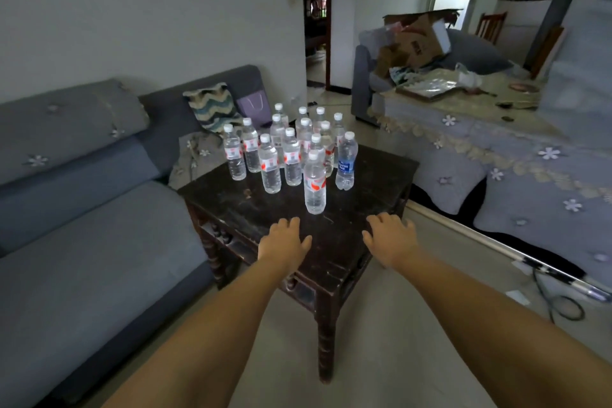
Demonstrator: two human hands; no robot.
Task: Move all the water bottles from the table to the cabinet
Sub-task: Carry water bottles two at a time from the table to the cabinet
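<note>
Clearly, the water bottles [291,149] are standing upright in a tight cluster on the far half of the dark wooden desk [374,209], every cap on. They look full or nearly so, so each one is judged to be moderately heavy for its size, with thin clear plastic walls that will give a little when squeezed. The smooth sides may be slippery, and the labelled band around the middle is probably the firmest and least slick place to be gripped; the neck under the cap is a second option when a bottle is hemmed in by others.

The nearest bottle [315,184] is set apart from the rest, towards the front, and is the easiest to be taken first. A blue-labelled bottle [345,162] is placed just beside it, a little farther back and to the right. Because the others are packed closely, a careless reach could knock several over.

Both arms are stretched out over the near edge of the desk. The left hand [285,242] is held palm down with fingers loosely spread, nothing in it, just short of the nearest bottle and slightly to its left. The right hand [390,237] is likewise empty and relaxed, fingers extended, to the right of that bottle and a bit farther from it. Neither hand is touching any bottle. No cabinet can be made out with certainty in this view.
</note>
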